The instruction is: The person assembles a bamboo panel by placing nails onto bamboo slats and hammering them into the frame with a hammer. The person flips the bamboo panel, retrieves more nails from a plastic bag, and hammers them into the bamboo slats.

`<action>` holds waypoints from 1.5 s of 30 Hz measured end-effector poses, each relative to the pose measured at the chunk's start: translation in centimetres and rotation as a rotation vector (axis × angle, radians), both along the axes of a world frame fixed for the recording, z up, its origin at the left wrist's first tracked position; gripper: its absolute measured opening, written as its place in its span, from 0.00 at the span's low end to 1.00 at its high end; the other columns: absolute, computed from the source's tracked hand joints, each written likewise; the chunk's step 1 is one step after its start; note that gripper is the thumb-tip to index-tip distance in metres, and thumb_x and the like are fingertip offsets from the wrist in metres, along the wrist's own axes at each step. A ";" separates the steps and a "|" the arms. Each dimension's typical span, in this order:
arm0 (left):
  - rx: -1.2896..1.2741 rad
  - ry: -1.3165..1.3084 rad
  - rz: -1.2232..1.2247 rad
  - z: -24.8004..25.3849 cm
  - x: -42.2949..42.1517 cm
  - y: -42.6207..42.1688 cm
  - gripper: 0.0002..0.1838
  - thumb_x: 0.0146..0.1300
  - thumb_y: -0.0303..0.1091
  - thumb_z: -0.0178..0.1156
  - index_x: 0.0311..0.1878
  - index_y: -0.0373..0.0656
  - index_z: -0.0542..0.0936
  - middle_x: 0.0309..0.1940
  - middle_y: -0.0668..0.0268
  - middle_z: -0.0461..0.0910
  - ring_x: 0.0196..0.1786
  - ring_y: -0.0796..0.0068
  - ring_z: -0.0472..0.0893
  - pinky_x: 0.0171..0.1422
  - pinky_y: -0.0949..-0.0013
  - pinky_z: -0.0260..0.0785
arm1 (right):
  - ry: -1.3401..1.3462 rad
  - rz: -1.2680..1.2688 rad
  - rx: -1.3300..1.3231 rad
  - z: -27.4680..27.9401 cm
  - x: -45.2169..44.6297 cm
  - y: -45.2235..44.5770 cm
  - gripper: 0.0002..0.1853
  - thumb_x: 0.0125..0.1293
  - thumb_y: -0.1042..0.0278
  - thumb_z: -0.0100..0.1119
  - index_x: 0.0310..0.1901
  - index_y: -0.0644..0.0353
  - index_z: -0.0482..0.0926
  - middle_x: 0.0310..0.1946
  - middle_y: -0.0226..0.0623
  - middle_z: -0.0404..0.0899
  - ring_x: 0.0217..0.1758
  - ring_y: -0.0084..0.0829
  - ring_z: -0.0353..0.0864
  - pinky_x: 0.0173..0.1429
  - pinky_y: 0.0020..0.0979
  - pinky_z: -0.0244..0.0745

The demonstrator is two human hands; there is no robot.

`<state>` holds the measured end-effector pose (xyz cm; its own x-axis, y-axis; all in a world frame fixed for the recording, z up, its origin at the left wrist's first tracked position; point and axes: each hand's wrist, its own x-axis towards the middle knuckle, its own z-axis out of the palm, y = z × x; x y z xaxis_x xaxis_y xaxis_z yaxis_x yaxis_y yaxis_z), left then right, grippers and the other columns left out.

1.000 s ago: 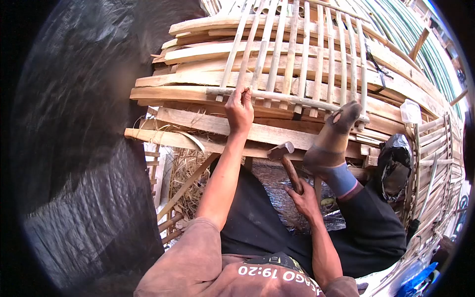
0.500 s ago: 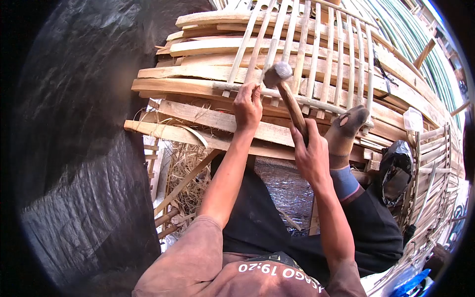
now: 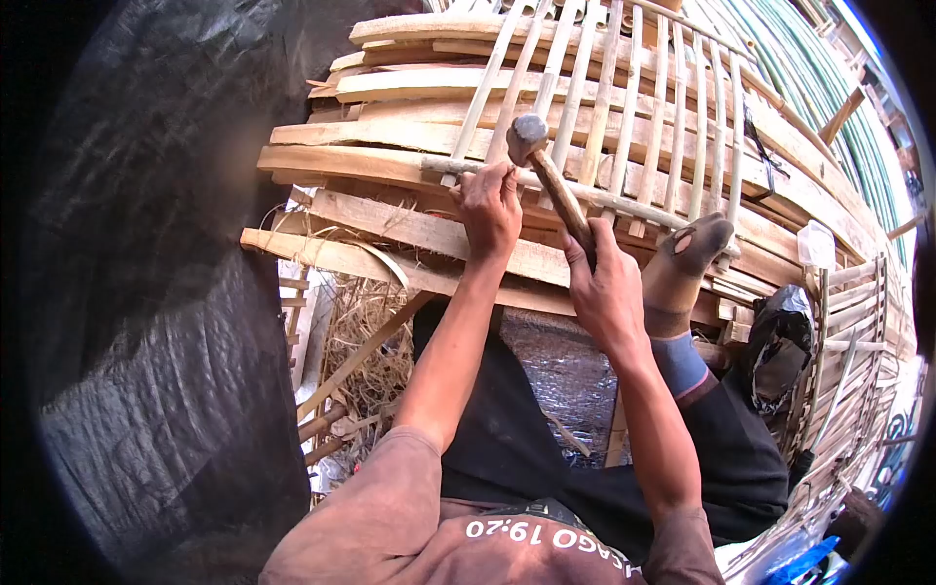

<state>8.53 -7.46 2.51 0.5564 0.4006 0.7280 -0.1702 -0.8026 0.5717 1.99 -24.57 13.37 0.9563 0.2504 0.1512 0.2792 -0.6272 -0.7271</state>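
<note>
My right hand [image 3: 606, 288] is wrapped round the wooden handle of a hammer [image 3: 564, 200]. The hammer's metal head is up over the slatted wooden frame [image 3: 624, 127], near my left fingertips. Thumb and fingers of my left hand [image 3: 490, 210] are pinched together at the frame's near rail [image 3: 634, 208]. Whatever they pinch is too small to make out. Several thin slats run away from that rail. My socked foot [image 3: 694, 249] rests on the rail's right end.
Stacked wooden planks [image 3: 390, 161] lie beneath the frame. A black plastic sheet [image 3: 175, 390] hangs along the left. To the right are a black plastic bag [image 3: 780, 346], a clear plastic cup [image 3: 815, 244] and another slatted piece [image 3: 848, 361]. Straw-like shavings [image 3: 366, 331] lie below the planks.
The hammer head has moved a little left and up, closer above my left fingertips. My right hand has shifted slightly left and up with it. The left hand keeps its pinch.
</note>
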 end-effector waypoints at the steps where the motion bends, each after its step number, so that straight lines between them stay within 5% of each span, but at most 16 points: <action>1: 0.003 0.033 0.035 -0.1 0.0 0.0 0.05 0.68 0.35 0.63 0.43 0.46 0.83 0.37 0.65 0.84 0.40 0.62 0.79 0.52 0.57 0.66 | 0.007 0.001 -0.003 0.1 0.0 0.0 0.14 0.74 0.57 0.56 0.46 0.60 0.71 0.27 0.57 0.80 0.35 0.63 0.81 0.35 0.56 0.71; 13: 0.014 -0.042 0.042 -0.4 0.2 0.2 0.08 0.65 0.36 0.67 0.41 0.43 0.83 0.34 0.63 0.85 0.38 0.60 0.78 0.47 0.57 0.70 | -0.017 0.016 -0.001 0.2 0.8 0.1 0.15 0.74 0.56 0.56 0.49 0.59 0.72 0.29 0.57 0.81 0.37 0.62 0.81 0.37 0.56 0.71; 15: -0.019 -0.030 0.019 -0.4 0.2 0.2 0.06 0.66 0.37 0.66 0.43 0.50 0.83 0.38 0.71 0.86 0.42 0.65 0.79 0.53 0.60 0.63 | 0.003 0.017 -0.040 0.5 1.0 0.2 0.14 0.74 0.56 0.55 0.49 0.59 0.72 0.29 0.57 0.81 0.37 0.62 0.81 0.37 0.56 0.71; 45: -0.038 0.000 -0.002 -0.5 0.1 0.4 0.07 0.67 0.39 0.65 0.43 0.49 0.83 0.40 0.70 0.86 0.44 0.64 0.79 0.54 0.58 0.62 | -0.029 0.008 0.034 2.1 0.4 1.0 0.12 0.73 0.58 0.57 0.45 0.58 0.73 0.28 0.56 0.81 0.36 0.60 0.81 0.36 0.55 0.72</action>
<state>8.68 -7.09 2.01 0.5576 0.4270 0.7119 -0.1719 -0.7796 0.6022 2.41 -23.57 15.43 0.9494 0.2525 0.1870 0.3052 -0.6001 -0.7394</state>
